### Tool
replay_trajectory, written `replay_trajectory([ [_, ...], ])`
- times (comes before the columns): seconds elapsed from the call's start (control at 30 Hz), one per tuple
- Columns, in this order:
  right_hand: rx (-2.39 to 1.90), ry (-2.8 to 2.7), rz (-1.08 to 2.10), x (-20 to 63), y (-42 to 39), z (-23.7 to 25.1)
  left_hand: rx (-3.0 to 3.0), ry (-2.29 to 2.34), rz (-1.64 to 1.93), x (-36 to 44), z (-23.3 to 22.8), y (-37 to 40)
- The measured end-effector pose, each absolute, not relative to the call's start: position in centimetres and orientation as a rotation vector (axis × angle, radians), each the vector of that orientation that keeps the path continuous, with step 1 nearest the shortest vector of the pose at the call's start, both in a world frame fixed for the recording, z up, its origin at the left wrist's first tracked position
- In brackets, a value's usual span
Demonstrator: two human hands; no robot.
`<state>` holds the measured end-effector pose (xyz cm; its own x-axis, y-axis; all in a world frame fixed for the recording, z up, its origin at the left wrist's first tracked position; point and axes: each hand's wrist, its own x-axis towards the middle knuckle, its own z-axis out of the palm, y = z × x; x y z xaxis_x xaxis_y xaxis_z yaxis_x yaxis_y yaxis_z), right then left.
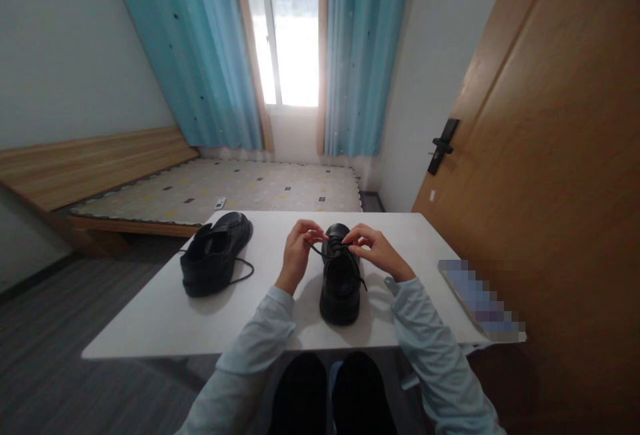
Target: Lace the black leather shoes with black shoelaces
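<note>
A black lace-up shoe [340, 298] stands on the white table in front of me, its toe pointing away and its heel toward me. My left hand [300, 248] is at the left side of its lacing, fingers pinched on a black shoelace [316, 249]. On the opposite side, my right hand [373, 246] has thumb and fingertips closed at the lacing, on what looks like the other part of the lace. A loose lace end hangs by the shoe's right side. The matching black shoe [213, 258] rests to the left, with a lace trailing onto the table.
The white table [165, 328] has a blurred flat item [477, 298] at its right edge. Behind it is a bed [260, 185] with a small white object [219, 203] on it. A wooden door [545, 175] stands close on the right.
</note>
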<state>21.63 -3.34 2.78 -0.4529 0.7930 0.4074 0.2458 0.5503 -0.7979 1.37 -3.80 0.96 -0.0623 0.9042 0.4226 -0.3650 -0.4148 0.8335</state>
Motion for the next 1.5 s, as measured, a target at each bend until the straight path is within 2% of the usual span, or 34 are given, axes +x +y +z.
replay_trajectory([
  [0.13, -0.855, -2.052, 0.840, 21.5, -3.4, 2.8, 0.914, 0.617, 1.832, 0.9, 1.4, -3.4],
  [0.27, -0.866, -2.087, 0.819, 21.5, -3.4, 2.8, 1.114, 0.784, 1.894, 0.7, 1.3, -3.4],
  [0.5, -0.829, -2.189, 0.756, 21.7, -3.3, 2.7, 1.787, 0.879, 1.382, 1.4, 0.8, -4.2],
  [0.67, -0.829, -2.235, 0.668, 21.4, -3.4, 2.9, 2.034, 0.890, 1.212, 1.6, 0.7, -4.3],
  [0.97, -0.852, -2.229, 0.511, 20.5, -3.8, 2.9, 2.074, 0.993, 1.142, 1.9, 0.4, -4.1],
  [1.5, -0.810, -2.217, 0.461, 20.5, -3.8, 2.8, 2.156, 1.034, 1.173, 2.1, 0.5, -4.2],
])
